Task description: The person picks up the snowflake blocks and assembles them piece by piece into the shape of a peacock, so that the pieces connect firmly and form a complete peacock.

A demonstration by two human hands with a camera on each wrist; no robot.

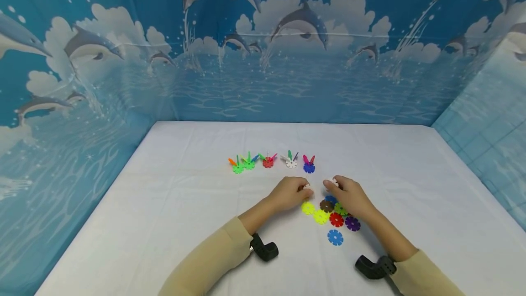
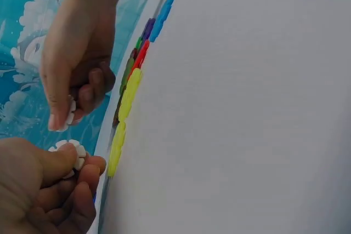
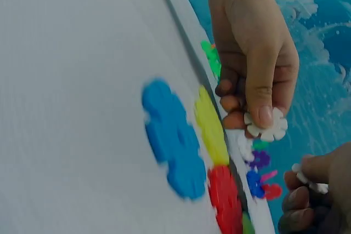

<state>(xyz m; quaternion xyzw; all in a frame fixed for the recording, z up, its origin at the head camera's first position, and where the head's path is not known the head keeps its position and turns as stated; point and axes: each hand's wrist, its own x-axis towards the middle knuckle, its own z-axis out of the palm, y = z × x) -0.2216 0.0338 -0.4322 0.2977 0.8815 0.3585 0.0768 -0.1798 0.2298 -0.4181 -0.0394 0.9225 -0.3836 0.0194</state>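
Note:
My left hand (image 1: 289, 192) pinches a white notched disc (image 2: 77, 149) between thumb and fingers; in the right wrist view this left hand (image 3: 256, 58) holds the white disc (image 3: 272, 126) by its edge. Across a small gap, my right hand (image 1: 350, 196) pinches another white disc (image 2: 70, 114), seen in the left wrist view below the right hand's fingers. The two discs are apart. Under and beside the right hand lie loose discs: yellow (image 1: 307, 208), brown (image 1: 326, 206), red (image 1: 336, 219), purple (image 1: 352, 223) and, nearest the front, blue (image 1: 335, 237).
Behind the hands stands a row of several small joined-disc pieces, among them a green one (image 1: 237, 168), a red one (image 1: 268, 162), a white one (image 1: 291, 163) and a blue one with pink discs (image 1: 309, 167). The white-covered table (image 1: 185, 223) meets a dolphin-print curtain (image 1: 263, 90).

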